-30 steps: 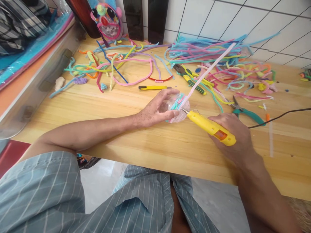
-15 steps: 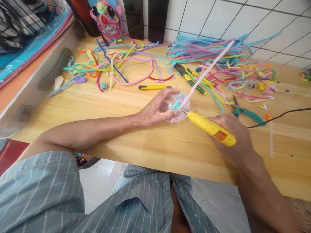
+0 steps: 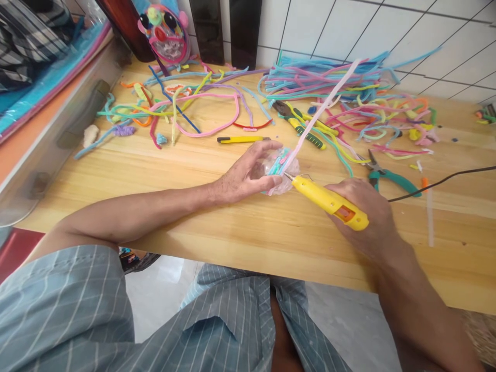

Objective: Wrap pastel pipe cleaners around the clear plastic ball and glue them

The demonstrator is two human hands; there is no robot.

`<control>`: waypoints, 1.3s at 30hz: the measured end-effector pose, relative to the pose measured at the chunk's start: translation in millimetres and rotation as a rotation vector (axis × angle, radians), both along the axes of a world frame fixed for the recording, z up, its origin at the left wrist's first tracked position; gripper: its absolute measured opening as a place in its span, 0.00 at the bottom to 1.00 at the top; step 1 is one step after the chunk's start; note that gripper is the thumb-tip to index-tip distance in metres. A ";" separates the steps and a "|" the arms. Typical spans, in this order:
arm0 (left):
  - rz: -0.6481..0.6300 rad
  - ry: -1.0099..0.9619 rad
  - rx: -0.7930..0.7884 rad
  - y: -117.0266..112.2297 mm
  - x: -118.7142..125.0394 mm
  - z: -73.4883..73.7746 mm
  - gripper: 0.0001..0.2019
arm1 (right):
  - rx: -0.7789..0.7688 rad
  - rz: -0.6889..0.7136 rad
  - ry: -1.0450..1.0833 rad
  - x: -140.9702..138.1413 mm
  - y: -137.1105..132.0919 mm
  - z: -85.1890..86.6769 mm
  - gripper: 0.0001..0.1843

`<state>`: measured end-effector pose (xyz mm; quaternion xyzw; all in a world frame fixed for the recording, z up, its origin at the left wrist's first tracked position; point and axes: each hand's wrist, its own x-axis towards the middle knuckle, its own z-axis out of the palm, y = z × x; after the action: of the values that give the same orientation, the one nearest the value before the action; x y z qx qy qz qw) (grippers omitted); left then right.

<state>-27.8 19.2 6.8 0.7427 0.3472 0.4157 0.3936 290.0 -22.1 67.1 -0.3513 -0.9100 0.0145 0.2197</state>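
My left hand [image 3: 248,173] is closed around a small clear plastic piece [image 3: 289,178] banded with pastel pipe cleaners. From that piece a long pale pink pipe cleaner [image 3: 320,113] sticks up toward the back right. My right hand [image 3: 366,217] grips a yellow glue gun [image 3: 327,200], its black cord trailing off to the right. The gun's metal nozzle points left and meets the piece near my left thumb, at the base of the pale pink pipe cleaner; whether it touches I cannot tell.
Behind my hands lie a yellow utility knife [image 3: 242,139], yellow-green pliers [image 3: 298,124] and teal-handled pliers [image 3: 395,181]. A pile of pipe cleaners [image 3: 321,77] rests against the tiled wall. A clear glue stick [image 3: 430,217] lies at right, and a plastic bin [image 3: 50,150] stands left.
The view has shifted slightly, so everything sits a little further left. Both hands, the glue gun and the clear piece keep nearly the same positions relative to each other.
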 end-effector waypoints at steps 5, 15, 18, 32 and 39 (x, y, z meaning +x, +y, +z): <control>0.008 -0.025 -0.003 1.0 0.9 -5.1 0.41 | -0.014 -0.042 0.034 4.8 -1.5 3.0 0.08; 0.003 -0.053 -0.016 1.4 1.6 -7.0 0.41 | -0.091 -0.051 -0.017 2.5 -1.8 6.9 0.16; 0.013 -0.056 -0.018 1.3 2.1 -6.4 0.41 | -0.050 -0.042 0.030 2.0 -2.1 5.0 0.11; -0.001 -0.090 -0.075 1.7 3.6 -5.8 0.41 | -0.076 -0.048 0.024 3.8 -0.9 -2.7 0.08; -0.019 -0.095 -0.100 2.1 4.1 -3.8 0.41 | 0.045 0.005 0.048 5.2 0.6 -8.4 0.07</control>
<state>-23.8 21.3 3.0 0.7048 0.3412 0.4291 0.4501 295.1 -21.5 58.8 -0.3437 -0.9054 0.0029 0.2493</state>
